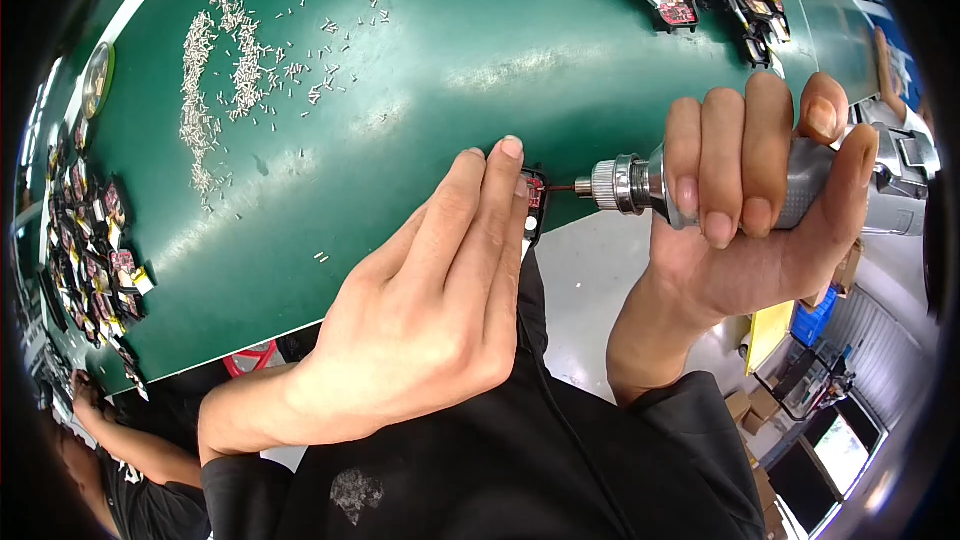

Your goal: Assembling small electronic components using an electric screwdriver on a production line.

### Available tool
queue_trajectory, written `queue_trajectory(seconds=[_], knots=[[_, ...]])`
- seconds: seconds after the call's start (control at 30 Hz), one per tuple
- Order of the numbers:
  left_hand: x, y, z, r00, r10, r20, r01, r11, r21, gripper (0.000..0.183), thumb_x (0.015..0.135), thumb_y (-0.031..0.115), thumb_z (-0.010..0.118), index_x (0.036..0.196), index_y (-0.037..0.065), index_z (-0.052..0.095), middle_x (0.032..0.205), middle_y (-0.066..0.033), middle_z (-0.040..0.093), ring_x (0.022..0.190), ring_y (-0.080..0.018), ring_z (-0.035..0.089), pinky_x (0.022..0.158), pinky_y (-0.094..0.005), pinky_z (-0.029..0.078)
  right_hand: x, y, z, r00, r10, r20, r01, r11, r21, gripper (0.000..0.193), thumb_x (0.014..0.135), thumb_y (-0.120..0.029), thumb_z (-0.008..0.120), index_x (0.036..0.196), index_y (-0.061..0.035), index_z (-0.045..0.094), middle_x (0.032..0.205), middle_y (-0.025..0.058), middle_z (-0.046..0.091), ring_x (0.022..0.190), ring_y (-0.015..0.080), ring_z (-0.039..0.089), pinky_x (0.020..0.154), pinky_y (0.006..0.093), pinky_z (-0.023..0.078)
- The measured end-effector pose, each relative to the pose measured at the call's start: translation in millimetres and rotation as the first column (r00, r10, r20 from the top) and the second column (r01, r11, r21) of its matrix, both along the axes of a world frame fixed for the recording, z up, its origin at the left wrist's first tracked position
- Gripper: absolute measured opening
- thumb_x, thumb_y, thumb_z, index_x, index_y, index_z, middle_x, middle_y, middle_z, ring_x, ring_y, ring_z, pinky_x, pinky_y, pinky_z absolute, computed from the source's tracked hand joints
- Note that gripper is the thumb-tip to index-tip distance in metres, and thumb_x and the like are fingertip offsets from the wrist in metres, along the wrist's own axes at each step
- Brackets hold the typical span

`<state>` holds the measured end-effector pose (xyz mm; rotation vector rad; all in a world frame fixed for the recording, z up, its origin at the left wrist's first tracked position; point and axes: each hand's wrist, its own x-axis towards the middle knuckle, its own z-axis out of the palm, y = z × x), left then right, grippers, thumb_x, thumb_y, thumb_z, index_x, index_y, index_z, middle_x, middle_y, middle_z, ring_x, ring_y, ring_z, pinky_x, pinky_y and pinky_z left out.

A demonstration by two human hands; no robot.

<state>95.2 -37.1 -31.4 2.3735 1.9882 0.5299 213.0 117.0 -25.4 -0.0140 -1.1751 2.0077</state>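
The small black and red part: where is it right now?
In the head view, the small black and red part sits at the green table's near edge, pinched by the left hand, facing the screwdriver tip.

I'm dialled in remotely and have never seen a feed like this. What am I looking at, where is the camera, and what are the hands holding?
This is one wide fisheye picture from a camera on a person's head, looking down, so straight edges bend. No machine: two bare hands. The left hand pinches a small dark part at the edge of a green table. The right hand grips a silver power screwdriver, its thin tip pointing at that part. On the table lie scattered small metal pins and piles of similar dark parts at the left and top right.
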Motion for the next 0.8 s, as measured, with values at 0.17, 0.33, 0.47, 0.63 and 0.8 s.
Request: queue_trajectory(seconds=[0.17, 0.33, 0.47, 0.63, 0.8], knots=[[1, 0, -1, 0.999, 0.013, 0.046, -0.013, 1.000, -0.008, 0.039, 0.061, -0.005, 0.062, 0.098, -0.017, 0.059, 0.110, -0.0272, 0.058, 0.093, -0.0336, 0.060, 0.072, -0.0351, 0.054, 0, -1, -1, 0.998, -0.009, 0.059, 0.008, 1.000, 0.013, 0.029, 0.099, -0.031, 0.036, 0.095, -0.0069, 0.053, 0.053, -0.0031, 0.037, 0.041, 0.0076, 0.036, 0.047, 0.0249, 0.035], [-1, 1, -11, 0.997, -0.025, 0.067, 0.017, 0.994, 0.108, 0.038, 0.060, -0.006, 0.063, 0.095, -0.018, 0.059, 0.108, -0.0270, 0.059, 0.091, -0.0341, 0.060, 0.068, -0.0361, 0.055, -4, -4, 1, 0.995, 0.011, 0.099, -0.019, 0.997, 0.073, 0.027, 0.099, -0.030, 0.035, 0.094, -0.0077, 0.050, 0.053, -0.0032, 0.037, 0.042, 0.0076, 0.036, 0.048, 0.0246, 0.036], [-2, 3, -13, 0.996, -0.029, 0.087, 0.016, 0.989, 0.144, 0.035, 0.060, -0.006, 0.063, 0.093, -0.017, 0.059, 0.108, -0.0273, 0.059, 0.090, -0.0342, 0.059, 0.066, -0.0365, 0.054, -8, -1, 1, 0.991, 0.063, 0.121, -0.082, 0.984, 0.158, 0.024, 0.099, -0.029, 0.035, 0.094, -0.0079, 0.046, 0.053, -0.0034, 0.037, 0.041, 0.0069, 0.035, 0.047, 0.0243, 0.036], [-5, 2, -9, 0.997, -0.020, 0.072, 0.010, 0.991, 0.131, 0.035, 0.059, -0.005, 0.065, 0.091, -0.016, 0.060, 0.106, -0.0263, 0.059, 0.091, -0.0318, 0.058, 0.068, -0.0348, 0.054, -19, -14, 5, 0.993, 0.022, 0.117, -0.042, 0.984, 0.171, 0.021, 0.099, -0.025, 0.035, 0.091, -0.0073, 0.044, 0.052, -0.0038, 0.035, 0.039, 0.0055, 0.031, 0.045, 0.0230, 0.033], [-5, -12, -3, 0.998, 0.028, -0.054, -0.022, 0.992, 0.121, 0.038, 0.061, 0.006, 0.060, 0.093, -0.014, 0.062, 0.105, -0.0247, 0.060, 0.096, -0.0324, 0.058, 0.078, -0.0342, 0.053, -28, -19, 3, 0.998, 0.026, 0.058, -0.033, 0.991, 0.126, 0.012, 0.094, -0.016, 0.044, 0.095, -0.0046, 0.041, 0.048, -0.0023, 0.032, 0.037, 0.0074, 0.030, 0.038, 0.0231, 0.030]])
